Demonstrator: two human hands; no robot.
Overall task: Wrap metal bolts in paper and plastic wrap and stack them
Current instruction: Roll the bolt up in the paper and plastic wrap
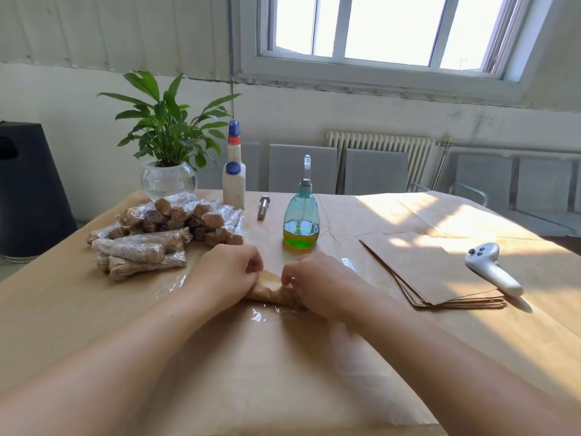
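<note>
Paper-covered bench point(314, 388), sunlit. Left hand point(226, 272) + right hand point(317, 284) both pinch paper roll point(273, 294), bolt presumably inside, lying on plastic wrap point(261, 314). Step: cling-wrap stage prob. Next: roll wrap tight, add to wrapped pile point(163, 231). Bare bolt point(263, 206) waits behind.

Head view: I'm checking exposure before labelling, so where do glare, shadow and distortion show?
In the head view, the window is blown out white; sunlight washes out the table's far right; the plastic wrap under the paper roll, which both hands grip, glints; the white controller casts a shadow; wide-angle distortion tilts the window frame.
</note>
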